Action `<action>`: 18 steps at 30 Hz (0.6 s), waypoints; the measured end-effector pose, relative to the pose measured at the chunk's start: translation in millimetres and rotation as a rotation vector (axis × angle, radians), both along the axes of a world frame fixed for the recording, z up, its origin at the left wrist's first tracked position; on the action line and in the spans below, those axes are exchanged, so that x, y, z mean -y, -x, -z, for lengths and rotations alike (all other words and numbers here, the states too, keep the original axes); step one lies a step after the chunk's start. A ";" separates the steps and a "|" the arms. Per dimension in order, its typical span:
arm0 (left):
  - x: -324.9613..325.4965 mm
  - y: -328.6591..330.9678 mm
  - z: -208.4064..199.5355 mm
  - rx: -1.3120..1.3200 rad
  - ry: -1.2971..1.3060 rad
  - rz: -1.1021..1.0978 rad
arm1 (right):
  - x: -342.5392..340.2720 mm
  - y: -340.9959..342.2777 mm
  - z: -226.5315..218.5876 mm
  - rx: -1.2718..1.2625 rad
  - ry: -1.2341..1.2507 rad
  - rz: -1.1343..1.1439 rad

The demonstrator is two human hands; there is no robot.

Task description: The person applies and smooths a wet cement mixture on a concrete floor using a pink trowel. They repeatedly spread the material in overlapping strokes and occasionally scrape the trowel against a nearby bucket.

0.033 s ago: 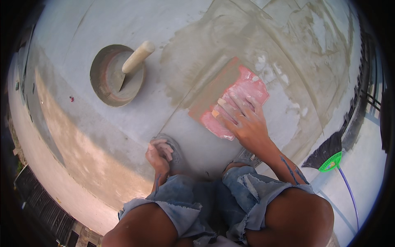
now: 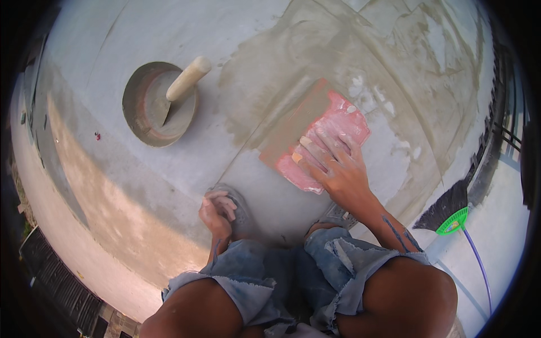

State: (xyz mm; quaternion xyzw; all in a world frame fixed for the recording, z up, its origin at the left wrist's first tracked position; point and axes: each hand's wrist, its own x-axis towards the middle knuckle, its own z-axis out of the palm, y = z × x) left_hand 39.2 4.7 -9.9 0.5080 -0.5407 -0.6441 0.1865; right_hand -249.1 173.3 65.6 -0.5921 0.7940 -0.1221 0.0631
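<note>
My right hand (image 2: 332,160) grips a flat pinkish-red spreader (image 2: 338,123), its fingers laid across the top face. The spreader rests against the floor, its long far-left edge coated with wet grey-brown mortar. My left hand (image 2: 217,213) hangs loosely curled over my left shoe (image 2: 239,211), fingers slightly apart and nothing visible in them. Ahead and to the left stands a round pan (image 2: 132,107) with grey mix inside. A trowel with a pale wooden handle (image 2: 189,79) leans in it, its blade partly sunk in the mix.
Smeared wet mortar (image 2: 293,53) covers the floor ahead, crossed by a thin joint line. On the right lies a broom with black bristles (image 2: 445,208), a green head and a purple stick. A dark grate (image 2: 56,281) sits at the lower left.
The spreader and my right hand have shifted very slightly to the right. Otherwise the scene looks the same.
</note>
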 end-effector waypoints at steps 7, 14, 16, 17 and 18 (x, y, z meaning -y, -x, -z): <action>-1.6 -4.6 0.1 -0.002 -0.002 -0.007 | -63.9 6.4 -1.1 -0.026 -0.092 0.013; 0.1 3.3 7.0 -0.017 0.006 0.000 | -90.2 26.0 11.3 -0.059 -0.109 0.017; 0.1 2.1 9.3 -0.022 0.006 0.001 | -77.6 30.1 16.4 -0.053 -0.074 -0.008; 0.0 -1.6 10.4 -0.016 0.009 -0.007 | -66.5 29.9 21.8 -0.044 -0.050 -0.026; 1.1 -0.4 9.7 -0.014 0.008 -0.005 | -57.1 30.9 23.5 -0.038 -0.032 -0.027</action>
